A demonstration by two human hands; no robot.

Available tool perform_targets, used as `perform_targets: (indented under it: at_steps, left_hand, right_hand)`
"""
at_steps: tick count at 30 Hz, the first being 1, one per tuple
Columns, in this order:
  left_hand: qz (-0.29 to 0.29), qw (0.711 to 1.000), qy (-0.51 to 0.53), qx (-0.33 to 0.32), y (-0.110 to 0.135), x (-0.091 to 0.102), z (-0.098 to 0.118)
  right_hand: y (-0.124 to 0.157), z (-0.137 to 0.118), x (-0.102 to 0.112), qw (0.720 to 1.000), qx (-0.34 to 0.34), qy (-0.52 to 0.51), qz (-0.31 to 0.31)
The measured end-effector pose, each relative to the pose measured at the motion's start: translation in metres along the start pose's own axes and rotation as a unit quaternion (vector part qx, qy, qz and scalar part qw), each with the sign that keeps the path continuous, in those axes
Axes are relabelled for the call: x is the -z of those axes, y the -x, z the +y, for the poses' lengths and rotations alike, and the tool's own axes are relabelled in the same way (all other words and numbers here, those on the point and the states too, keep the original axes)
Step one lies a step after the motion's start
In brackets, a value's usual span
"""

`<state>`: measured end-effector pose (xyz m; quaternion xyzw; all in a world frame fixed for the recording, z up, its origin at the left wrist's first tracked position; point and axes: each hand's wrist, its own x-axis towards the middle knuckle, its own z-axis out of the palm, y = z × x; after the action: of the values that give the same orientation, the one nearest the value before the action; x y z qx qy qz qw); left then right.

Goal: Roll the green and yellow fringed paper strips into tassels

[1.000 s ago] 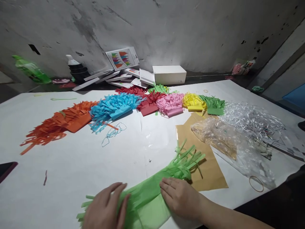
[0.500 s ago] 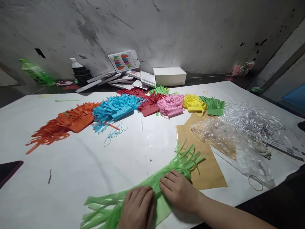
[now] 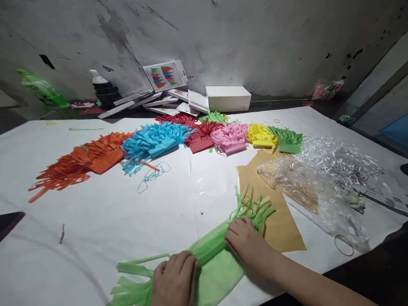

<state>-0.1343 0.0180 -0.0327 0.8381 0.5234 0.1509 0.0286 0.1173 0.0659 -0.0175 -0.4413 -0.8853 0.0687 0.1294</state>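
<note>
A light green tissue-paper sheet (image 3: 213, 255) with fringed ends lies rolled up on the white table cover near the front edge. My left hand (image 3: 174, 279) presses its curled fingers on the roll near the left fringe. My right hand (image 3: 245, 241) rests with bent fingers on the roll close to the right fringe (image 3: 253, 206), which lies over a tan paper sheet (image 3: 280, 221).
Fringed paper bundles in orange (image 3: 86, 163), blue (image 3: 151, 144), red (image 3: 199, 138), pink (image 3: 228, 138), yellow (image 3: 259, 136) and green (image 3: 287, 140) form an arc behind. Clear plastic bags (image 3: 306, 187) and silver shreds (image 3: 338, 159) lie right. A rubber band (image 3: 343, 245) and a white box (image 3: 228, 98) are nearby.
The green sheet has been rolled tighter and further away from me. Both hands have moved forward with it, the left one shifting right from the fringe onto the roll.
</note>
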Motion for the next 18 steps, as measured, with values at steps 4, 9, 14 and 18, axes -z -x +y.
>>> perform_targets:
  at_steps: [4,9,14,18]
  left_hand:
    - [-0.083,0.988,-0.050,0.117,-0.019,0.007,0.014]
    - [-0.160,0.974,-0.042,0.154,-0.035,0.015,0.016]
    - [-0.142,0.978,-0.035,0.151,-0.033,0.018,0.014]
    - [0.023,0.997,-0.041,0.054,-0.023,0.013,0.014]
  right_hand:
    - [-0.018,-0.004,0.005,0.998,-0.058,0.034,-0.004]
    - [-0.022,-0.002,0.007,0.995,-0.068,0.071,0.025]
    - [-0.015,-0.005,0.000,0.972,0.224,0.047,0.047]
    - [-0.013,-0.006,-0.009,0.976,0.204,0.037,0.068]
